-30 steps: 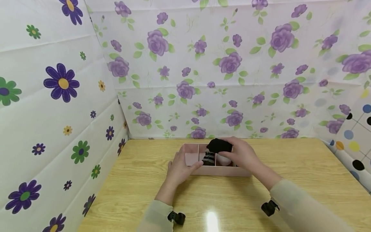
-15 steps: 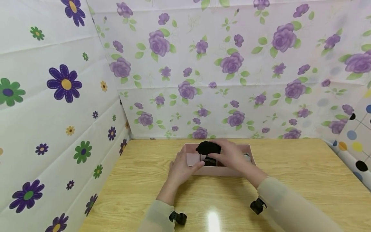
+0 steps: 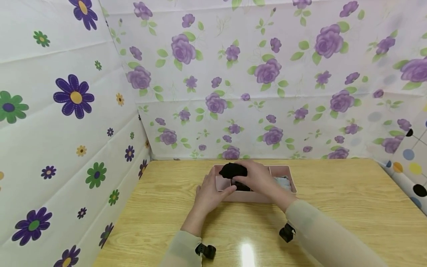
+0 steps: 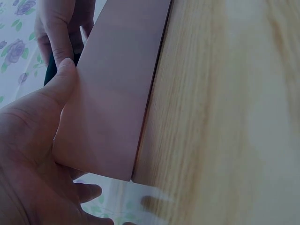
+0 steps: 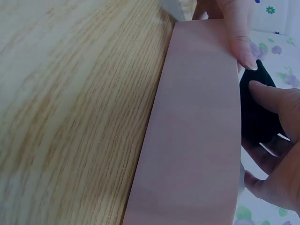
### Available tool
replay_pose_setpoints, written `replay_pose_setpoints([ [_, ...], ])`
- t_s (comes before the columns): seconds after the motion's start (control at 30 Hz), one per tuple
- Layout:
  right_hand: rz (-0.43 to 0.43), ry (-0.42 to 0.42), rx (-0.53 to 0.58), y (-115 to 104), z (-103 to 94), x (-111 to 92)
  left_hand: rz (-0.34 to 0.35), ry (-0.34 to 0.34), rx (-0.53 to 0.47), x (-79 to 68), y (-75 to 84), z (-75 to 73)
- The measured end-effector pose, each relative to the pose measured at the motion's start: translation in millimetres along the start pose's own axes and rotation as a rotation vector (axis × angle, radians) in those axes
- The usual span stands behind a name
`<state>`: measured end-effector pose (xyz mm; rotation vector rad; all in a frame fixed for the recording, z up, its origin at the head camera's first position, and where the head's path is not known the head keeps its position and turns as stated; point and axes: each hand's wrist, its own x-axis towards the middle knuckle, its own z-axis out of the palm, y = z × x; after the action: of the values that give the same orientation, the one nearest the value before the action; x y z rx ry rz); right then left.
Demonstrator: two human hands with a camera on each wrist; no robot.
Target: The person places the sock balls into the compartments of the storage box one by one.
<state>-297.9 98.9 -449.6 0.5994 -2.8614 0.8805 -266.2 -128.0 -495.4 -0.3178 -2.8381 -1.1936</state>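
A pink divided box (image 3: 248, 197) stands on the table, its front wall facing me. My left hand (image 3: 208, 194) grips its left end, thumb on the front rim and fingers round the side. Over the leftmost compartments, my right hand (image 3: 258, 180) pinches a black rolled sock (image 3: 232, 170) between thumb and fingers. In the right wrist view the sock (image 5: 258, 108) shows just behind the box's rim, near the left thumb. A dark sock (image 3: 241, 186) lies in the second compartment, partly covered. The right hand hides the middle of the box.
A light grey folded cloth (image 3: 282, 182) lies in the box's rightmost compartment. The wooden table (image 3: 337, 193) reaches back to a flower-printed sheet (image 3: 240, 122). Another printed sheet (image 3: 110, 152) stands along the left edge.
My right hand has carried the black sock leftward over the box, from the middle compartments to the leftmost ones. The rightmost compartment has come into view. The left hand keeps its grip.
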Motion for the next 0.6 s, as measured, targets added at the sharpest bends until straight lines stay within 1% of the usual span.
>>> replay_pose_setpoints([
  [0.13,0.025,-0.015,-0.006,-2,2.4,3,0.003,0.003,-0.006,0.5,0.0,0.4],
  [0.33,0.032,-0.021,-0.008,-3,7.1,8,0.021,0.012,-0.004,1.0,0.2,0.2],
  [0.47,0.05,-0.013,-0.016,-4,9.1,12,0.035,0.02,-0.008,0.6,0.5,-0.5],
  [0.6,0.052,0.008,-0.011,-5,10.7,13,0.031,0.017,-0.003,0.7,0.8,-0.1],
])
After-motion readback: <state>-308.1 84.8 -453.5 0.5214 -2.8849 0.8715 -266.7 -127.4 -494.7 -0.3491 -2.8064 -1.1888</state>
